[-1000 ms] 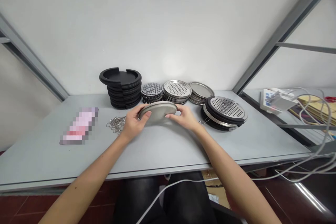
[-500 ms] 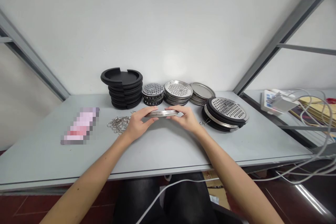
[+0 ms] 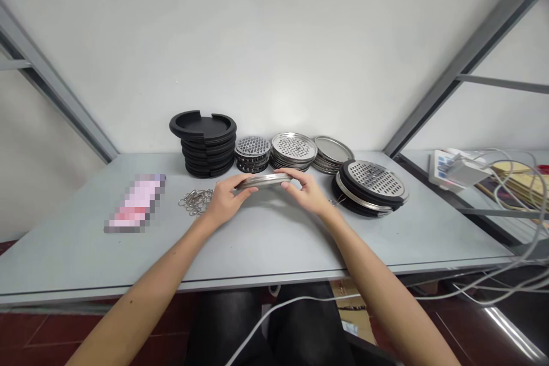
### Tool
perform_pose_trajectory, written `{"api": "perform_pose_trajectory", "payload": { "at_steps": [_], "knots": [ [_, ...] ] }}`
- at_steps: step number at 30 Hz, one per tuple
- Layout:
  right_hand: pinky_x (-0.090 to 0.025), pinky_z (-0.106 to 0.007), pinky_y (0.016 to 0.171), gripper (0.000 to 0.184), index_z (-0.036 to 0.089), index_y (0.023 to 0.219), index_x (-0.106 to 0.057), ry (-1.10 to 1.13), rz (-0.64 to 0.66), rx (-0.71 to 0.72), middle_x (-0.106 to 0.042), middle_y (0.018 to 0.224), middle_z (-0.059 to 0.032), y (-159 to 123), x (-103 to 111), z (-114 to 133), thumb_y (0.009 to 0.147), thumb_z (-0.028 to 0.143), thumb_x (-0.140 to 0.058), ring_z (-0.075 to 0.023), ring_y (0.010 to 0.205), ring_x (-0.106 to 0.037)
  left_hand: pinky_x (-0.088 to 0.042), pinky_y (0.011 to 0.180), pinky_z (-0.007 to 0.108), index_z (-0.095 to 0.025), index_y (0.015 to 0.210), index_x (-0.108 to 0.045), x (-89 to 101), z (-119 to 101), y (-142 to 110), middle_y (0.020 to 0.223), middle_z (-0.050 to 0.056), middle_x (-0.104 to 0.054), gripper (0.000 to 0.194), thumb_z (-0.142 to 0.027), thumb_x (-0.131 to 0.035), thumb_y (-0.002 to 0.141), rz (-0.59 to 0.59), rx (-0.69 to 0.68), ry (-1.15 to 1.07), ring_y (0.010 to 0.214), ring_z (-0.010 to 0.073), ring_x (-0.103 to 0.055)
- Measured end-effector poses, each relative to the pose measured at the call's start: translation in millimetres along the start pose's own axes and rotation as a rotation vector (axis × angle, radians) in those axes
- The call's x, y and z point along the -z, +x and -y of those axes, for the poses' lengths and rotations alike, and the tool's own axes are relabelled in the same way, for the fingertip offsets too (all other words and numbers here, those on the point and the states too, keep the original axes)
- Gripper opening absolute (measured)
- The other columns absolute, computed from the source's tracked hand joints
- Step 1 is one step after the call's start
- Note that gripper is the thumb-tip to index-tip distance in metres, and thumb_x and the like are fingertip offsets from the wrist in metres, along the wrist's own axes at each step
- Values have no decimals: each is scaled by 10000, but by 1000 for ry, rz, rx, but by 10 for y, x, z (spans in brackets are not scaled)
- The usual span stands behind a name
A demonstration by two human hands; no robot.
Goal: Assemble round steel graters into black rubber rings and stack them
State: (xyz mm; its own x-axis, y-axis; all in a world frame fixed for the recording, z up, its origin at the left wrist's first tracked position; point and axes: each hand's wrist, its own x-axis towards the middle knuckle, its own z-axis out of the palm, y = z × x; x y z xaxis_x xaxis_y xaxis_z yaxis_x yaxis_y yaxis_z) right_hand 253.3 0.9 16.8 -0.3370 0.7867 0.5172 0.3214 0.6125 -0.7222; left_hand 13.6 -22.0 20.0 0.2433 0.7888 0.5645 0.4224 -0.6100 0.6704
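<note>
Head view is showing a round, flat, silver metal disc [image 3: 265, 182] that two hands are holding up over the pale grey table [image 3: 266, 246]. The left hand [image 3: 223, 200] is pinching one side of the rim and the right hand [image 3: 305, 190] is pinching the other, with fingers on top and thumbs lower down. The disc is facing us nearly edge-on, so I am not seeing whether it is one piece or a few together. To me it is looking light and stiff, and its smooth metal is maybe feeling a bit slippery. A grip on each side of the rim is seeming like a good way of holding it. Behind it, a stack of round silver metal plates with small holes [image 3: 294, 147] is standing. Beside the left hand, a messy heap of thin silver wire clips [image 3: 195, 203] is lying.
</note>
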Motion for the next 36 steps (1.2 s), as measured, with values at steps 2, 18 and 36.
{"api": "perform_pose_trajectory", "payload": {
  "at_steps": [2, 18, 36],
  "knots": [
    [-484, -386, 955, 329, 209, 1117, -683, 12, -1, -26, -714, 1131, -64, 2, -2, -10, 847, 385, -615, -250, 1056, -650, -511, 775, 306, -173, 1086, -684, 3, -5, 7, 973, 56, -725, 309, -387, -632, 869, -12, 2, 20, 830, 191, -644],
    [-500, -371, 898, 279, 212, 1014, -719, 12, -18, -15, -738, 1017, -63, 4, 16, 4, 826, 402, -639, -235, 965, -669, -511, 750, 317, -171, 1125, -662, 1, 3, -5, 1060, 87, -715, 375, -451, -549, 903, 120, -49, 55, 806, 202, -641],
    [-451, -431, 974, 517, 209, 1259, -582, -28, 127, 60, -651, 1232, -111, -37, 77, -78, 908, 569, -461, -271, 1131, -595, -493, 926, 399, -180, 1259, -564, -12, 95, -24, 1226, 129, -630, 508, -553, -472, 927, 313, 2, 71, 1088, 266, -609]
  ]
}}
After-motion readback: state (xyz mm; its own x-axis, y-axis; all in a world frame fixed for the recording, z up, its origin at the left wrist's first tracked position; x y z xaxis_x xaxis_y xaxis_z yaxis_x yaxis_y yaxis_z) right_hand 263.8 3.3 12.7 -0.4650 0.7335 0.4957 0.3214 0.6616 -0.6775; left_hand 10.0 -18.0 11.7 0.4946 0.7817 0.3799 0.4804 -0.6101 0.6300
